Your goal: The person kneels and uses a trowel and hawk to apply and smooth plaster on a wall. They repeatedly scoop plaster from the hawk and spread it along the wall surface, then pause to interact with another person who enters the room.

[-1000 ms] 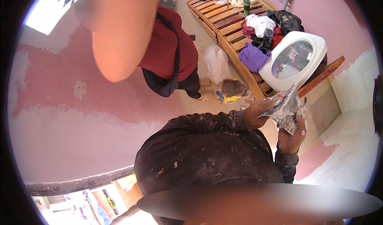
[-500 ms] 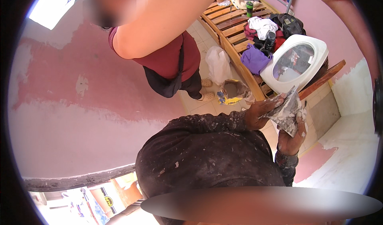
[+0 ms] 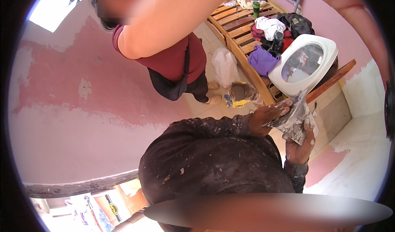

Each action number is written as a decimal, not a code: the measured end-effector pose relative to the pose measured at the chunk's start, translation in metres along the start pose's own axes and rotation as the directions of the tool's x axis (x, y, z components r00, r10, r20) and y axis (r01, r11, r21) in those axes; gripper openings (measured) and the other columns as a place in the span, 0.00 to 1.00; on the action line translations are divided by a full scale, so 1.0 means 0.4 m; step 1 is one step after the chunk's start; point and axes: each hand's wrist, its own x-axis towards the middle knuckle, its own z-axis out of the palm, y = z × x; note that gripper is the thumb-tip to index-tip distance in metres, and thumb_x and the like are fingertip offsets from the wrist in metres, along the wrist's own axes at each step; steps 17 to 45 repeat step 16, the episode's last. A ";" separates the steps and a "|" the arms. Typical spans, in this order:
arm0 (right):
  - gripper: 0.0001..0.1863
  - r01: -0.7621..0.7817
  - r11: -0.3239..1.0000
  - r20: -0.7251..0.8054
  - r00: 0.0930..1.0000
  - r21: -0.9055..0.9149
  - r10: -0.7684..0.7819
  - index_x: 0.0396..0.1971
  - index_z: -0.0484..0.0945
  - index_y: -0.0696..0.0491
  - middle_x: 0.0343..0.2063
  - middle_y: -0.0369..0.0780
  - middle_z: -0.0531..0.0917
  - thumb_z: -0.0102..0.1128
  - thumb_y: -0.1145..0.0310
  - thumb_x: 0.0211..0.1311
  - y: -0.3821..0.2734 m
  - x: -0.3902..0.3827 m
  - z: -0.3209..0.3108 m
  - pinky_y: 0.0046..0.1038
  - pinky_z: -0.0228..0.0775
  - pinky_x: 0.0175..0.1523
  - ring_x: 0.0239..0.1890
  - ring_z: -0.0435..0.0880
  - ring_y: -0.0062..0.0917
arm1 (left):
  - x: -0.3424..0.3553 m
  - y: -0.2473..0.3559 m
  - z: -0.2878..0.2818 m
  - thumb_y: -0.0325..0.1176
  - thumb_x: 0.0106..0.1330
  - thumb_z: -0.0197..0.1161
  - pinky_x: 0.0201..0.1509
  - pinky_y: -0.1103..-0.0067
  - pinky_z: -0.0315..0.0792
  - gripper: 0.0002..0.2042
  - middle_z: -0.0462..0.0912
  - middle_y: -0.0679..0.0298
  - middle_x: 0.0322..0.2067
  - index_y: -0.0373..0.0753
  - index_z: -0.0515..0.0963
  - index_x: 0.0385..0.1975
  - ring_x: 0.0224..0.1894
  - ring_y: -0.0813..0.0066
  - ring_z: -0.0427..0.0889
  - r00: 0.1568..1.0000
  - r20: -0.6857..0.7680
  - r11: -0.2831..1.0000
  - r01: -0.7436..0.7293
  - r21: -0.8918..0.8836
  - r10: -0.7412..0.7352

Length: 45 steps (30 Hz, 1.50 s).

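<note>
My left hand (image 3: 267,118) is closed on the left side of a thin, pointed grey-white sheet (image 3: 293,123) caked with what looks like putty. At its lower right side, my right hand (image 3: 301,147) grips the same sheet, fingers curled round it. Whether this is one piece or two laid together, I cannot tell. White smears cover both hands and my dark sleeves. Beyond the hands stands an opened bag (image 3: 240,94) with a grey inside and yellow outside.
A person in a maroon shirt (image 3: 175,61) stands ahead, one arm stretched across the top. A slatted wooden bed frame (image 3: 234,51) holds a white oval-windowed lid (image 3: 288,55), a purple bag (image 3: 263,61), clothes and a backpack (image 3: 300,26). A white plastic bag (image 3: 224,67) lies beside it.
Both hands still hold the sheet, which has tilted slightly. My left hand has shifted a little to the left. The other person's head and reaching arm have moved slightly.
</note>
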 end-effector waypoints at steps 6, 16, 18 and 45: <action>0.21 -0.028 0.999 -0.013 1.000 0.043 0.029 0.54 0.66 0.60 0.42 0.45 0.80 0.47 0.66 0.64 0.002 -0.003 0.000 0.29 0.81 0.28 0.36 0.85 0.30 | 0.001 0.037 -0.026 0.15 0.56 0.55 0.68 0.67 0.55 0.33 0.55 0.44 0.66 0.33 0.56 0.65 0.68 0.49 0.56 0.994 0.066 0.989 0.090 -0.115 -0.083; 0.24 -0.074 0.995 0.116 0.991 0.065 0.066 0.57 0.63 0.61 0.53 0.47 0.73 0.47 0.68 0.62 0.006 0.010 -0.044 0.39 0.68 0.59 0.55 0.75 0.36 | -0.020 0.035 -0.003 0.17 0.59 0.55 0.68 0.67 0.56 0.33 0.54 0.48 0.67 0.36 0.55 0.66 0.69 0.51 0.54 0.991 0.035 0.990 0.130 -0.053 -0.128; 0.24 -0.074 0.995 0.116 0.991 0.065 0.066 0.57 0.63 0.61 0.53 0.47 0.73 0.47 0.68 0.62 0.006 0.010 -0.044 0.39 0.68 0.59 0.55 0.75 0.36 | -0.020 0.035 -0.003 0.17 0.59 0.55 0.68 0.67 0.56 0.33 0.54 0.48 0.67 0.36 0.55 0.66 0.69 0.51 0.54 0.991 0.035 0.990 0.130 -0.053 -0.128; 0.24 -0.074 0.995 0.116 0.991 0.065 0.066 0.57 0.63 0.61 0.53 0.47 0.73 0.47 0.68 0.62 0.006 0.010 -0.044 0.39 0.68 0.59 0.55 0.75 0.36 | -0.020 0.035 -0.003 0.17 0.59 0.55 0.68 0.67 0.56 0.33 0.54 0.48 0.67 0.36 0.55 0.66 0.69 0.51 0.54 0.991 0.035 0.990 0.130 -0.053 -0.128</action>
